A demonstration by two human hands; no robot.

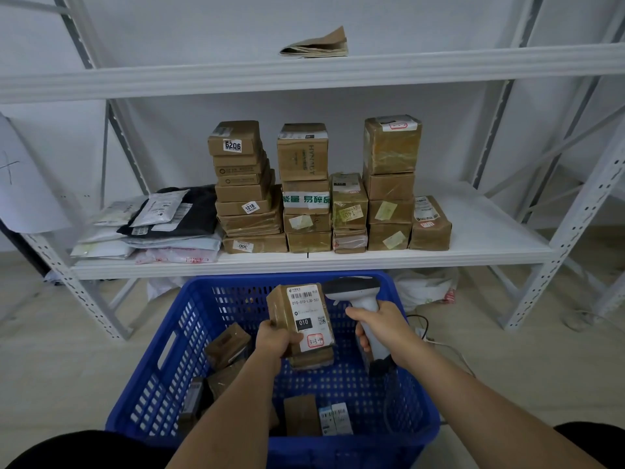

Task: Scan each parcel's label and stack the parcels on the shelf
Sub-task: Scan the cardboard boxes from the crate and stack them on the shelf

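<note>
Your left hand [275, 340] grips a brown taped cardboard parcel [302, 321] by its lower end above the blue plastic crate [162, 377], label up, while your right hand [380, 328] clasps the white handheld scanner [360, 299] just beside it.

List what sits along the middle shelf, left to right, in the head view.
Pile of soft mailer bags → box stack topped 6206 → stack with the green-lettered box → short stack → tall stack → single low box.
</note>
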